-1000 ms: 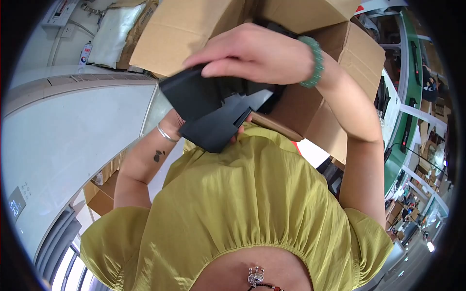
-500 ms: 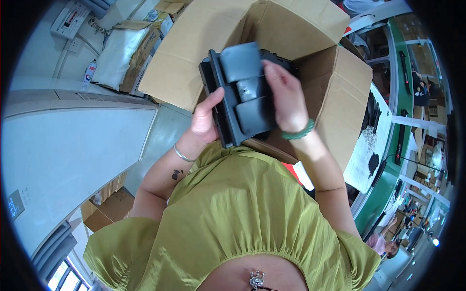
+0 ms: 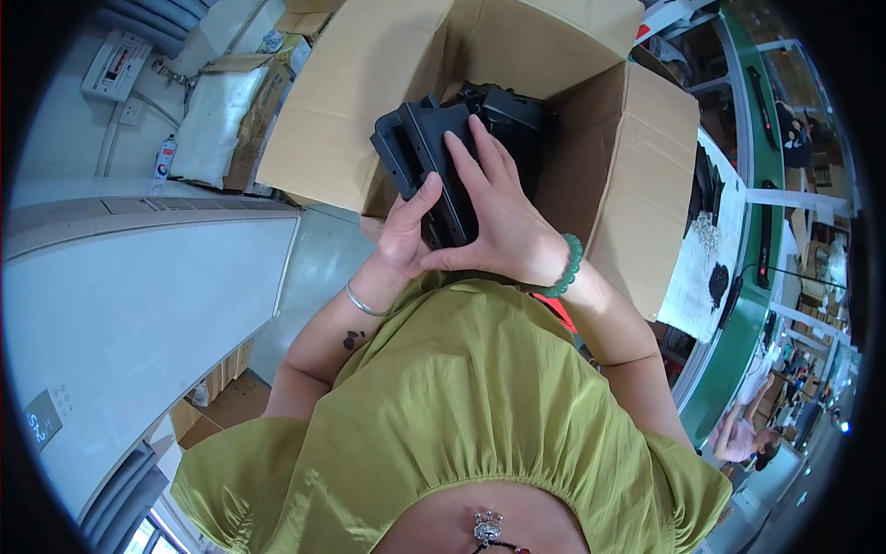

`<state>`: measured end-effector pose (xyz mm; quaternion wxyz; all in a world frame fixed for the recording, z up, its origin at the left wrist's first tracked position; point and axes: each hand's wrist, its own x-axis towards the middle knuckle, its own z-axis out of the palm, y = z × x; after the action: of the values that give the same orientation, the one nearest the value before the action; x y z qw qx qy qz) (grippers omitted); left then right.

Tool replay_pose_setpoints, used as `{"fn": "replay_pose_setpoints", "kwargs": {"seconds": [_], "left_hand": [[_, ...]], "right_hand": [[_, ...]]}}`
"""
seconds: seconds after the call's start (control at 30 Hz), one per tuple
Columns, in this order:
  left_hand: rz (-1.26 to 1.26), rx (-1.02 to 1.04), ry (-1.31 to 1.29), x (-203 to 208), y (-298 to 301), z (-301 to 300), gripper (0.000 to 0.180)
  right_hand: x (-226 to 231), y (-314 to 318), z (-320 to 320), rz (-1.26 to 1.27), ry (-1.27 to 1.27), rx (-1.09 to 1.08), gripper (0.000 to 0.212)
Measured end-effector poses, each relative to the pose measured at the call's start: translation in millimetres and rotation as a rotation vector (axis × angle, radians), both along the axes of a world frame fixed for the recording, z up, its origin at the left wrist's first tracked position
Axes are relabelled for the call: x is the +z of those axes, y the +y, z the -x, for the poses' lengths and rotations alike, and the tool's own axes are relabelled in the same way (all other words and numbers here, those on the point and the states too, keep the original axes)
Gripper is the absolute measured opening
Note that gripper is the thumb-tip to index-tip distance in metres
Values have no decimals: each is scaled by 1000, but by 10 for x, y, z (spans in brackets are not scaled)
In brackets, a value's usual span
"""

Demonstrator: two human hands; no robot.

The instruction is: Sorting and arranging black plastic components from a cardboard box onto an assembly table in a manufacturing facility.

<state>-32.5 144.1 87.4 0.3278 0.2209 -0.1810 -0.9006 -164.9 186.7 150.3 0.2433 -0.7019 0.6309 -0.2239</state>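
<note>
Over the mouth of a cardboard box point(image 3: 309, 120), black moulded plastic parts point(image 3: 426, 138) are held tilted, one against another, with a slotted edge turned up. My left hand point(image 3: 406, 226) grips their near left side, its thumb pressed on the edge and its fingers hidden underneath. Across the right side lies my right hand point(image 3: 508, 212), with fingers spread along the surface and the thumb stretched toward the left hand. The parts sit between thumb and fingers. More black plastic parts point(image 3: 512, 111) lie inside the box, partly covered by the held ones.
A white cabinet point(image 3: 138, 295) stands at the left, with a spray can point(image 3: 164, 159) behind it. To the right runs a green-edged workbench point(image 3: 715, 369), carrying black parts and a small dark heap point(image 3: 719, 284). Another person point(image 3: 738, 439) is at the far right.
The black parts have turned, so their broad smooth faces no longer show and the slotted edge faces up. My right hand has moved left across them, fingers now spread.
</note>
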Motion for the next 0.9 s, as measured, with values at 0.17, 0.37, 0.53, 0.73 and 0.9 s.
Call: {"fn": "replay_pose_setpoints", "kwargs": {"seconds": [0.17, 0.37, 0.53, 0.73, 0.9], "left_hand": [[-57, -71, -26, 144, -93, 21, 74], [-318, -460, 138, 63, -388, -174, 61], [-120, -798, -115, 261, -354, -51, 60], [-45, -729, -69, 18, -146, -185, 65], [-161, -751, 91, 316, -126, -278, 62]], "right_hand": [[104, 1, 149, 80, -378, -21, 77], [602, 38, 454, 408, 206, 563, 55], [430, 26, 311, 412, 221, 977, 36], [298, 13, 234, 362, 72, 1072, 38], [660, -74, 423, 241, 45, 898, 59]]}}
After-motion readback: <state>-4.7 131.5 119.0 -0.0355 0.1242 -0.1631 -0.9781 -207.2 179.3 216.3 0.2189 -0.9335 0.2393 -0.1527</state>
